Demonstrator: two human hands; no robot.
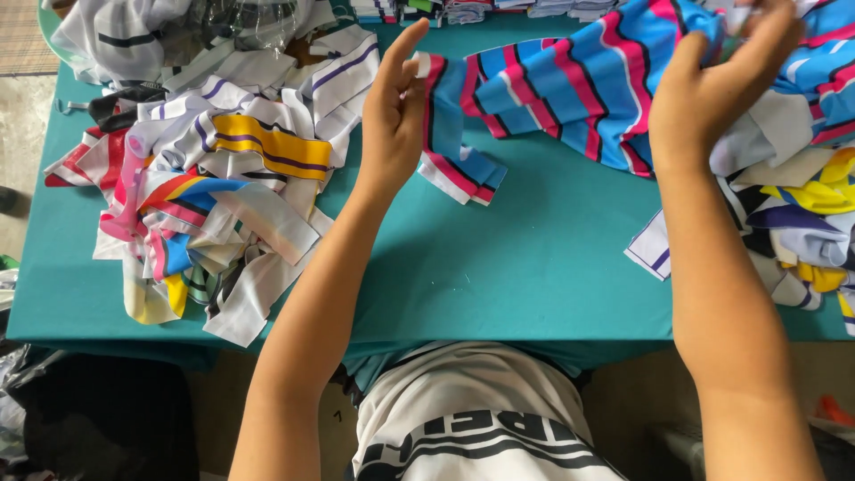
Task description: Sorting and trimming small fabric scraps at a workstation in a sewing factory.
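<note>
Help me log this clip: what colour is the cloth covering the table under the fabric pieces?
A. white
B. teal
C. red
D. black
B: the table cloth shows teal between the left hand and the right hand.

Scrap heap (214, 169) on table (499, 276) left; second heap (802, 196) right; striped cloth (570, 85) between, toward far edge.

I'm at a garment workshop bench: a teal table (499, 267) heaped with cut striped fabric pieces (214, 178), folded stacks (463, 11) along its far edge, bare concrete floor (18, 134) beside it.
</note>
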